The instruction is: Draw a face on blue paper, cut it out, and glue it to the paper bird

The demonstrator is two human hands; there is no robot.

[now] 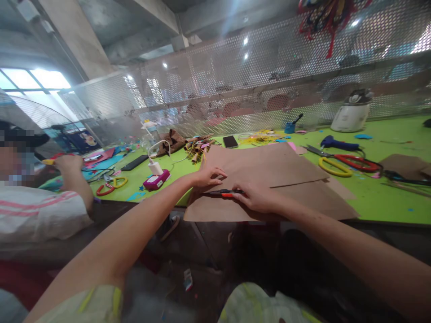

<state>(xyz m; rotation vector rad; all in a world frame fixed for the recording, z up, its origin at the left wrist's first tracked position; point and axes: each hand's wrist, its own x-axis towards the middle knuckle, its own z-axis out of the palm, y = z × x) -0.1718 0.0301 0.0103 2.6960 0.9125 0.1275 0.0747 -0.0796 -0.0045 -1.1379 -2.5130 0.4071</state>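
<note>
My left hand (209, 176) lies on a large brown paper sheet (249, 163), its fingers stretched out near the sheet's left edge. Closed around a slim black-and-orange cutting tool (226, 194) is my right hand (254, 196); whether the tool is a knife or scissors I cannot tell. Its dark tip points left, just below my left fingers. A paper edge runs right from my right hand, with more brown paper (303, 199) below it, reaching over the table's front edge.
Large scissors (350, 165) and a blue-handled tool (340, 143) lie at the right on the green table (397, 202). A purple power adapter (156, 180), smaller scissors (112, 185) and a phone (230, 141) are leftward and behind. Another person (37, 211) sits at the left.
</note>
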